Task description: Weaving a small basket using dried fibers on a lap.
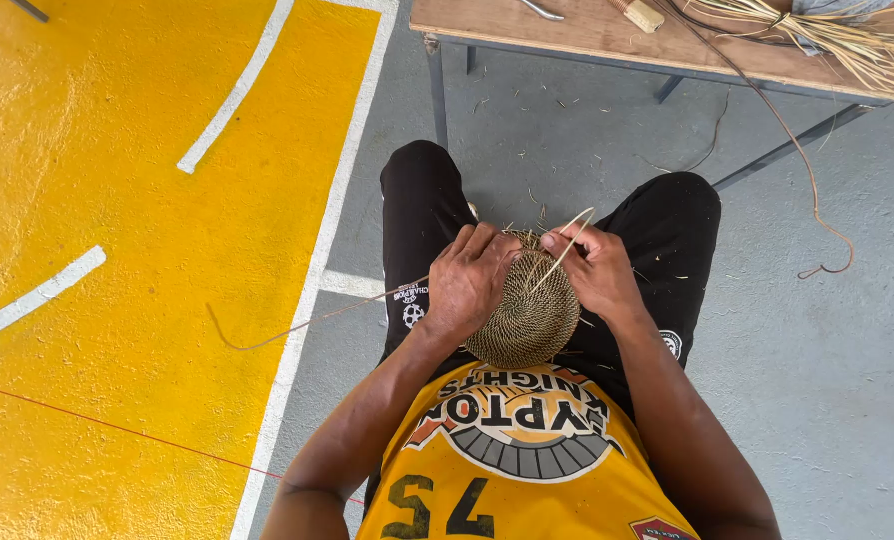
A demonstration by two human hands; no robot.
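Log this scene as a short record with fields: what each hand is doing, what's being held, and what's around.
left hand: grips the left edge of the woven disc
right hand: pinches a pale strand at the disc's top right edge
woven disc: round, coiled, brown, held over the lap
loose fibre: a long thin strand trails left from the disc across the floor
table: wooden top, metal legs, ahead of the knees
straw: bundle on the table's right end
floor: grey, with a yellow area and white lines to the left
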